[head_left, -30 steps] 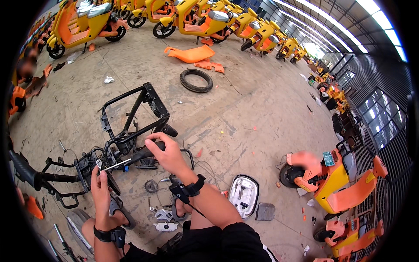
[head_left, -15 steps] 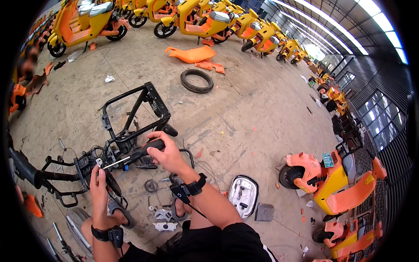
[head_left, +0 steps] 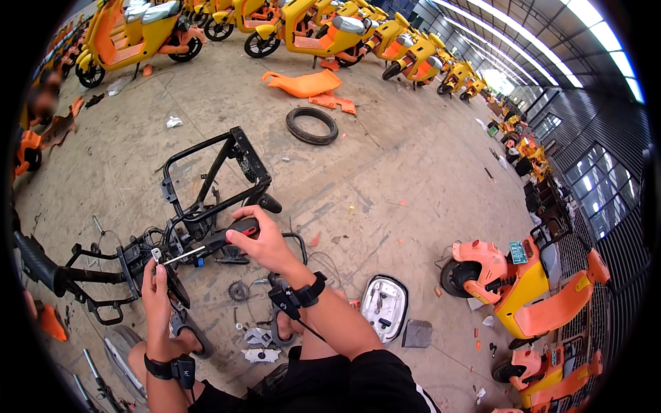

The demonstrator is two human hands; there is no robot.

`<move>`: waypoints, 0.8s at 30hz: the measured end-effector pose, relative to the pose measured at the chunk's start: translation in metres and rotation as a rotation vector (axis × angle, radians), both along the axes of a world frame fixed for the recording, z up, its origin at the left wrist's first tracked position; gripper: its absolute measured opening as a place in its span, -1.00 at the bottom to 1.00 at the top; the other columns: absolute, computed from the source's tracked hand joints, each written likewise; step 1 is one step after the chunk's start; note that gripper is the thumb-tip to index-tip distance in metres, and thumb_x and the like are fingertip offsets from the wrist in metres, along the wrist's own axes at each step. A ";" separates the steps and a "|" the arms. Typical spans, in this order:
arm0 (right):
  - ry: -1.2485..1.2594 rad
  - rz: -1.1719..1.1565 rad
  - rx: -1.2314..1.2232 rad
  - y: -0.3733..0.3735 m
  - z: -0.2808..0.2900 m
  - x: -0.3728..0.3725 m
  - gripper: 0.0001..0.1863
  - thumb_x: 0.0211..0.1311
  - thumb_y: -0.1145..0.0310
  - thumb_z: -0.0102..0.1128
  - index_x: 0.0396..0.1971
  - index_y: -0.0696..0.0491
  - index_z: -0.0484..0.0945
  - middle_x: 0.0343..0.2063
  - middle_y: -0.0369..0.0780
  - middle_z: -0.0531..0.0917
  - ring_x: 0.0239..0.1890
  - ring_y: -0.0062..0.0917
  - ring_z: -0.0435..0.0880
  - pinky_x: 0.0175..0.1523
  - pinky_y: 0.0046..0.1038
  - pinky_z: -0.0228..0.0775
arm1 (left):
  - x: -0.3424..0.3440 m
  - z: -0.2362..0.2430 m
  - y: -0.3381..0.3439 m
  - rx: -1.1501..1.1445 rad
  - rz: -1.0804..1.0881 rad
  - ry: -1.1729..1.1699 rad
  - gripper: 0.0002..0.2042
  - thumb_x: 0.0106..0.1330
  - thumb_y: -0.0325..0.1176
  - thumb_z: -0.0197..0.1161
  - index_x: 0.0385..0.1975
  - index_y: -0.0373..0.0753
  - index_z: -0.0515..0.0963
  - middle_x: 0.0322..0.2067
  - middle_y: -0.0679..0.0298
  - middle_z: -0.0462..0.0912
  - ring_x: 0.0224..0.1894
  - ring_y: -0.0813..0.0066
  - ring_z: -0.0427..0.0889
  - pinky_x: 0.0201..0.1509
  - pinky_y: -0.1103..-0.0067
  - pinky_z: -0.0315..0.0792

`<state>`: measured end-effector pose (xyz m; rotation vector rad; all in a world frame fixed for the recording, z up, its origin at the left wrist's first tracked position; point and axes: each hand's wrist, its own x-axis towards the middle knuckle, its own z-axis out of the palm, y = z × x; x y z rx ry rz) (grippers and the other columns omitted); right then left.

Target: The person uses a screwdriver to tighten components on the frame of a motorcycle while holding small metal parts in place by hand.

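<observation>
My right hand (head_left: 267,242) is wrapped round the black-and-red handle of a screwdriver (head_left: 184,255), whose silver shaft points left. At its tip, my left hand (head_left: 155,297) pinches a small silver metal piece (head_left: 156,255) between thumb and finger. The shaft's end meets that piece or lies right beside it; which one is too small to tell. Beneath both hands lies a black scooter frame (head_left: 241,155) with cables and brackets, partly covered by my hands.
Near my feet are a gear (head_left: 238,291), a white oval shell (head_left: 383,308) and a grey square plate (head_left: 416,334). Farther off lie a tire (head_left: 312,126) and an orange panel (head_left: 303,84). Yellow scooters (head_left: 310,34) line the back; a partly stripped scooter (head_left: 513,289) stands right.
My right fingers have shifted slightly on the screwdriver handle, uncovering more of its red part. The left hand and the metal piece stay nearly in place.
</observation>
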<state>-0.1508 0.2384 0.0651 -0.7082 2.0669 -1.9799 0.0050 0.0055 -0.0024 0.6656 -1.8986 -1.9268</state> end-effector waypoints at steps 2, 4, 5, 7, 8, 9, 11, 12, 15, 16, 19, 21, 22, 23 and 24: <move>-0.068 0.004 0.057 0.003 0.000 -0.004 -0.60 0.16 0.22 0.36 -0.10 0.07 0.45 -0.45 -0.33 0.61 -0.49 -0.77 0.52 -0.43 -0.65 0.41 | -0.003 -0.001 0.000 -0.003 0.007 0.004 -0.59 0.50 -0.15 0.04 0.23 -0.21 0.36 -0.41 0.37 0.61 -0.56 0.78 0.37 -0.60 0.74 0.23; -0.124 -0.011 0.075 0.003 0.002 -0.004 -0.62 0.15 0.20 0.37 -0.14 0.07 0.48 -0.45 -0.34 0.62 -0.48 -0.76 0.52 -0.41 -0.64 0.41 | -0.002 0.000 0.001 -0.045 0.024 -0.027 -0.59 0.49 -0.15 0.05 0.23 -0.20 0.37 -0.43 0.39 0.59 -0.57 0.78 0.37 -0.59 0.73 0.23; -0.154 -0.013 0.083 0.000 0.003 -0.003 -0.63 0.15 0.20 0.38 -0.16 0.08 0.49 -0.44 -0.34 0.62 -0.47 -0.75 0.52 -0.41 -0.63 0.41 | 0.001 0.001 0.000 -0.068 0.037 -0.045 -0.59 0.49 -0.15 0.05 0.23 -0.20 0.37 -0.43 0.39 0.59 -0.57 0.77 0.37 -0.59 0.73 0.23; -0.024 -0.059 0.124 -0.007 -0.004 -0.006 -0.65 0.15 0.19 0.38 -0.20 0.08 0.52 -0.44 -0.34 0.62 -0.46 -0.74 0.52 -0.41 -0.62 0.40 | 0.004 0.004 -0.005 -0.057 0.028 -0.053 -0.58 0.47 -0.15 0.09 0.24 -0.19 0.38 -0.46 0.45 0.52 -0.55 0.77 0.33 -0.56 0.73 0.21; 0.033 -0.072 0.147 -0.011 -0.009 -0.008 -0.66 0.15 0.18 0.39 -0.21 0.08 0.54 -0.44 -0.34 0.62 -0.45 -0.74 0.52 -0.41 -0.61 0.40 | 0.000 0.006 -0.004 -0.062 0.029 -0.072 -0.58 0.46 -0.15 0.11 0.24 -0.19 0.38 -0.47 0.47 0.51 -0.54 0.78 0.32 -0.56 0.73 0.20; 0.056 -0.063 0.139 -0.014 -0.020 -0.010 -0.66 0.15 0.17 0.39 -0.21 0.07 0.56 -0.45 -0.33 0.62 -0.45 -0.72 0.52 -0.40 -0.59 0.40 | 0.009 0.006 -0.006 -0.074 0.061 -0.131 -0.57 0.46 -0.15 0.12 0.24 -0.19 0.38 -0.47 0.48 0.49 -0.53 0.78 0.30 -0.56 0.73 0.18; -0.223 -0.061 0.163 -0.012 0.002 0.001 -0.65 0.13 0.23 0.40 -0.17 0.10 0.54 -0.36 -0.26 0.60 -0.37 -0.66 0.54 -0.40 -0.59 0.44 | 0.008 0.011 0.004 -0.101 0.025 -0.130 -0.56 0.44 -0.16 0.15 0.24 -0.21 0.37 -0.46 0.51 0.48 -0.51 0.78 0.28 -0.52 0.74 0.16; -0.183 -0.053 0.133 -0.007 0.003 0.000 -0.62 0.11 0.30 0.41 -0.10 0.08 0.52 -0.32 -0.26 0.60 -0.44 -0.68 0.54 -0.50 -0.64 0.42 | 0.001 0.008 0.008 -0.042 0.036 -0.024 -0.56 0.43 -0.17 0.16 0.23 -0.21 0.38 -0.45 0.48 0.48 -0.48 0.78 0.30 -0.48 0.73 0.19; -0.122 0.020 0.050 0.008 0.003 0.001 -0.58 0.15 0.42 0.32 0.02 0.10 0.46 -0.19 -0.18 0.58 -0.48 -0.66 0.56 -0.42 -0.61 0.47 | -0.003 0.018 0.008 0.000 -0.044 -0.053 -0.54 0.42 -0.15 0.19 0.20 -0.28 0.38 -0.30 0.28 0.63 -0.30 0.64 0.46 -0.25 0.65 0.37; -0.120 -0.031 0.063 0.008 0.008 0.006 -0.58 0.16 0.43 0.31 0.04 0.12 0.46 -0.26 -0.20 0.60 -0.54 -0.68 0.54 -0.45 -0.64 0.41 | -0.001 0.029 0.010 -0.043 -0.043 -0.091 -0.52 0.42 -0.14 0.19 0.20 -0.30 0.38 -0.29 0.25 0.64 -0.27 0.63 0.48 -0.20 0.65 0.38; -0.190 0.030 0.124 0.004 0.005 0.004 -0.66 0.22 0.33 0.30 -0.06 0.14 0.51 -0.50 -0.30 0.63 -0.59 -0.73 0.52 -0.54 -0.67 0.33 | 0.004 0.023 0.007 -0.020 0.010 -0.094 -0.45 0.38 -0.08 0.22 0.21 -0.35 0.36 -0.27 0.18 0.65 -0.23 0.58 0.51 -0.13 0.61 0.41; -0.267 -0.095 0.095 -0.012 0.000 0.003 -0.64 0.30 0.22 0.21 -0.05 0.16 0.49 -0.53 -0.26 0.62 -0.65 -0.74 0.46 -0.57 -0.65 0.29 | 0.003 0.025 0.005 -0.030 -0.010 -0.030 -0.41 0.37 -0.05 0.23 0.21 -0.37 0.35 -0.26 0.17 0.65 -0.21 0.57 0.52 -0.13 0.60 0.41; -0.261 -0.060 0.122 -0.012 0.000 0.002 -0.65 0.33 0.18 0.20 -0.07 0.15 0.49 -0.53 -0.23 0.62 -0.65 -0.71 0.47 -0.54 -0.66 0.31 | 0.004 0.027 0.003 -0.039 -0.004 -0.075 -0.42 0.38 -0.05 0.22 0.21 -0.37 0.35 -0.25 0.17 0.65 -0.21 0.58 0.52 -0.13 0.61 0.41; -0.239 -0.038 0.099 -0.010 0.000 0.001 -0.66 0.32 0.21 0.22 -0.09 0.16 0.50 -0.51 -0.22 0.63 -0.63 -0.70 0.49 -0.52 -0.66 0.33 | 0.003 0.028 0.002 -0.026 -0.007 -0.053 -0.42 0.38 -0.05 0.22 0.21 -0.37 0.35 -0.25 0.17 0.65 -0.22 0.58 0.52 -0.13 0.62 0.41; -0.218 -0.016 0.075 -0.006 0.000 0.001 -0.67 0.30 0.23 0.25 -0.10 0.16 0.50 -0.50 -0.21 0.64 -0.61 -0.69 0.51 -0.50 -0.66 0.36 | 0.002 0.029 0.004 -0.014 -0.010 -0.031 -0.43 0.38 -0.05 0.22 0.21 -0.37 0.35 -0.25 0.17 0.65 -0.22 0.58 0.52 -0.14 0.62 0.41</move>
